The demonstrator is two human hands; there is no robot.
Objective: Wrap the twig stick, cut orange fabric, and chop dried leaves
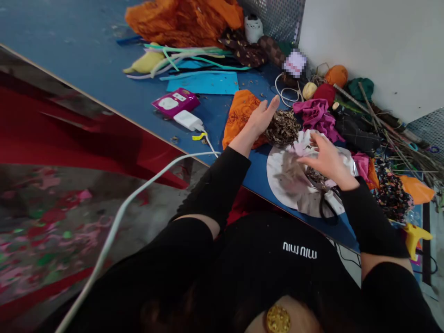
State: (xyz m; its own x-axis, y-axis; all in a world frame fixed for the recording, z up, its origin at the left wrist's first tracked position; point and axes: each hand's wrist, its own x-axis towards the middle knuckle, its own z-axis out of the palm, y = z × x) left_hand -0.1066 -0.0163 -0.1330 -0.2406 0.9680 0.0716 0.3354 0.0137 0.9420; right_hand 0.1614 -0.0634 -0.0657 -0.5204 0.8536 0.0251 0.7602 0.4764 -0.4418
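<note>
My left hand (262,118) is open beside a clump of brown dried plant matter (283,128), over the edge of an orange patterned cloth (239,115). Whether its fingers touch the clump is unclear. My right hand (326,157) hovers with its fingers apart above a round white sheet (284,185), which is crumpled and smudged with brown. More dried bits (315,176) lie on this sheet, partly hidden under my right hand. A dark loop (328,210) and a white object (335,202) rest near the sheet's lower right edge.
The blue table (86,60) carries a purple box (176,101), a white adapter (188,120) with a cable, a blue sheet (208,83) and orange fabric (183,21). Magenta cloth (317,113), twigs (388,129) and a yellow glue gun (414,238) are on the right.
</note>
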